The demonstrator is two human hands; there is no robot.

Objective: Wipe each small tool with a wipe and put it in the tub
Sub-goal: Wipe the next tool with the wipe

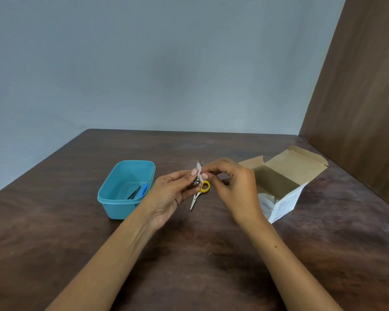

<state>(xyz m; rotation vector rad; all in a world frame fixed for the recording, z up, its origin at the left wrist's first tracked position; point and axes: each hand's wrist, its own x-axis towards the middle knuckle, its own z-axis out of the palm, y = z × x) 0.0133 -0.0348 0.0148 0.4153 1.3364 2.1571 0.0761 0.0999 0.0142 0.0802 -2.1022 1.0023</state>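
Note:
My left hand (170,194) pinches a small metal nail clipper (196,181) upright above the table. A small white wipe (199,169) is wrapped over the clipper, pinched there by the thumb and fingers of my right hand (231,187). Below the hands, small scissors (199,194) with yellow handles lie on the table, blades pointing toward me. The blue tub (121,207) stands to the left, with dark tweezers (134,193) and a blue tool (144,190) inside.
An open cardboard box (285,189) of wipes stands at the right, flaps up. A brown panel (357,97) rises at the far right. The dark wooden table (200,254) meets a grey wall at the back.

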